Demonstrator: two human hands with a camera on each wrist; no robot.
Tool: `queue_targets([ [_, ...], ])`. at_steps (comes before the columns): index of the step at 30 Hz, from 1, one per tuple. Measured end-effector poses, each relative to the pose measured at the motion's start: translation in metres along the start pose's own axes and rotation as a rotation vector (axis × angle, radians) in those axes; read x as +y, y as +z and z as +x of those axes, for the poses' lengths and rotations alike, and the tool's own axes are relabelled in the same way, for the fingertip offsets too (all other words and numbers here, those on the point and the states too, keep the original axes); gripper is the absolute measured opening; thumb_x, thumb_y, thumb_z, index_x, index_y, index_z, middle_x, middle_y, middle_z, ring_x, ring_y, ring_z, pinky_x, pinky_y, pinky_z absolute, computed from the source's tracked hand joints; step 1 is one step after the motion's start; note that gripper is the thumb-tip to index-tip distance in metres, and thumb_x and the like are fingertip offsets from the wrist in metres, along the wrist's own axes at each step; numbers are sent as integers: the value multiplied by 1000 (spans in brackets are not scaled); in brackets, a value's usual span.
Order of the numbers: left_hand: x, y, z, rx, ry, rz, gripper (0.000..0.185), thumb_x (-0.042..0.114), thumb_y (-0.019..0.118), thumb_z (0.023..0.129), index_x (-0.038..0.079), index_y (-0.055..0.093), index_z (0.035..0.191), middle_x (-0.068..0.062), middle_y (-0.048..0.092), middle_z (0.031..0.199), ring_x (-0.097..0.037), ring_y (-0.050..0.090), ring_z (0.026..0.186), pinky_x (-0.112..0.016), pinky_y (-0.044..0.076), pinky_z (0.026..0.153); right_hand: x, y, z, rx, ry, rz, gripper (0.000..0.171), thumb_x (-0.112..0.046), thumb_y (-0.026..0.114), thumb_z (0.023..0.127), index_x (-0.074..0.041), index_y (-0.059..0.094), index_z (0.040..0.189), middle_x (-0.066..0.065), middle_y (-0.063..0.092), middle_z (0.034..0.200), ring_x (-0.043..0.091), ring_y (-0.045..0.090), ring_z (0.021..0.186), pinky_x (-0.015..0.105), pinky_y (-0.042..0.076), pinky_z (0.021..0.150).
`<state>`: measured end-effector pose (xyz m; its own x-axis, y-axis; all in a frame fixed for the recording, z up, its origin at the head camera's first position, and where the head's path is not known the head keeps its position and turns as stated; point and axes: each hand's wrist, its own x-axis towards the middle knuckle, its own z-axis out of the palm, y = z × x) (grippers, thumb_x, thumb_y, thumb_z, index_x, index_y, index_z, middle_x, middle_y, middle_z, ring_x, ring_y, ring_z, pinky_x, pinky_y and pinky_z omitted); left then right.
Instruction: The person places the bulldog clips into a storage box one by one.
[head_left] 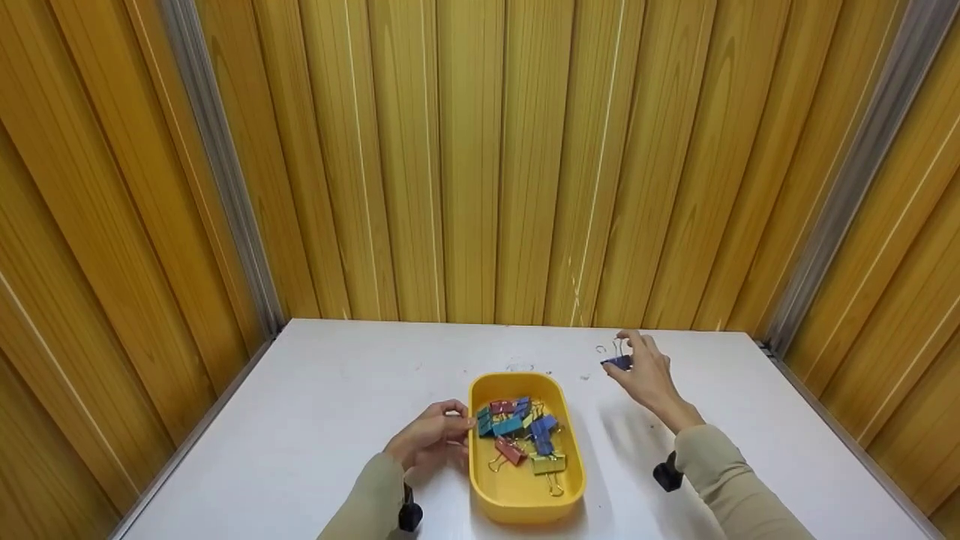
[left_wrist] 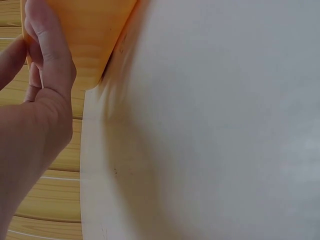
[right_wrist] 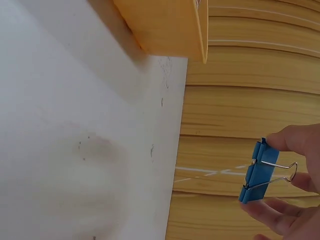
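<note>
Right hand (head_left: pixel 649 375) pinches a blue binder clip (right_wrist: pixel 256 171) between thumb and fingertips (right_wrist: pixel 300 140), wire handles pointing back into the palm, clip held off the white table (head_left: pixel 315 405), far-right of the yellow tray (head_left: pixel 517 491). Left hand (head_left: pixel 429 439) grips the tray's left wall, thumb on the rim, fingers curled against the outside. Pile of coloured clips (head_left: pixel 521 431) sits just right of that grip, inside the tray. Head view: held clip mostly hidden by fingers. Wrist views crop the tray to 1 corner each.

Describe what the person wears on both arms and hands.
Both arms wear long khaki-beige sleeves, the left sleeve and the right sleeve, ending at the wrists. A small black device sits under each wrist. The left hand and right hand are bare.
</note>
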<state>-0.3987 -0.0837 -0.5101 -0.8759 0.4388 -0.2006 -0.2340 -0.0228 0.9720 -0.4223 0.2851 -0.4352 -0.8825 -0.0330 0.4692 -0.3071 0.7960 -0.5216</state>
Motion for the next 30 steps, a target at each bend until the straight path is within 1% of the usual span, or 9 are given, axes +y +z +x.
queue_targets([
  [3, 1, 1, 0, 8, 4, 10, 12, 13, 61, 92, 9, 51, 98, -9, 67, 91, -13, 65, 71, -26, 59, 64, -13, 5, 0, -22, -16, 25, 54, -20, 75, 81, -8, 48, 127, 24, 53, 122, 36, 61, 97, 60, 33, 96],
  [7, 4, 3, 1, 14, 13, 27, 16, 15, 62, 91, 8, 52, 100, -12, 68, 96, -14, 64, 72, -26, 59, 64, -31, 12, 0, -23, -55, 58, 53, -19, 76, 80, -8, 51, 125, 22, 55, 119, 32, 64, 90, 58, 38, 96],
  [10, 5, 3, 1, 25, 3, 34, 19, 16, 64, 90, 8, 52, 102, -17, 68, 103, -15, 64, 75, -25, 58, 65, -44, 20, -1, -11, -100, 77, 52, -17, 77, 79, -9, 53, 123, 20, 56, 116, 28, 64, 85, 55, 44, 90],
  [14, 4, 2, 1, 46, -13, 38, 23, 18, 66, 89, 8, 51, 105, -20, 67, 107, -17, 65, 77, -25, 58, 65, -61, 32, -4, -31, -145, 105, 51, -17, 78, 78, -11, 54, 122, 17, 56, 114, 25, 63, 84, 52, 49, 85],
  [17, 3, 2, 1, 47, -10, 41, 24, 18, 66, 89, 8, 52, 105, -19, 67, 106, -17, 65, 77, -25, 58, 65, -69, 39, -7, -75, -168, 136, 50, -18, 77, 80, -10, 54, 124, 16, 57, 117, 27, 64, 93, 51, 50, 89],
  [21, 2, 4, 1, 37, 6, 31, 21, 15, 63, 90, 6, 51, 105, -18, 68, 101, -16, 65, 74, -25, 57, 63, -73, 42, -14, -119, -202, 149, 51, -22, 71, 87, -6, 51, 131, 16, 56, 128, 35, 58, 115, 52, 48, 99],
  [24, 5, 7, 0, 58, 14, 50, 25, 13, 62, 90, 5, 48, 108, -16, 69, 98, -15, 64, 71, -27, 57, 62, -74, 40, -17, -93, -248, 130, 50, -25, 65, 92, -4, 50, 134, 17, 56, 134, 36, 52, 126, 54, 42, 106],
  [27, 16, 10, -2, 122, 37, 142, 29, 13, 62, 90, 3, 45, 112, -13, 65, 93, -16, 63, 70, -31, 59, 63, -74, 32, -16, -27, -340, 79, 47, -25, 62, 94, -5, 52, 135, 16, 56, 136, 36, 50, 128, 57, 39, 107],
  [30, 33, 9, -7, 232, 114, 303, 28, 19, 59, 94, 2, 45, 112, -10, 58, 91, -19, 61, 75, -33, 59, 68, -75, 21, -11, 45, -436, -16, 48, -26, 61, 95, -9, 51, 138, 14, 54, 140, 36, 46, 132, 60, 34, 108],
])
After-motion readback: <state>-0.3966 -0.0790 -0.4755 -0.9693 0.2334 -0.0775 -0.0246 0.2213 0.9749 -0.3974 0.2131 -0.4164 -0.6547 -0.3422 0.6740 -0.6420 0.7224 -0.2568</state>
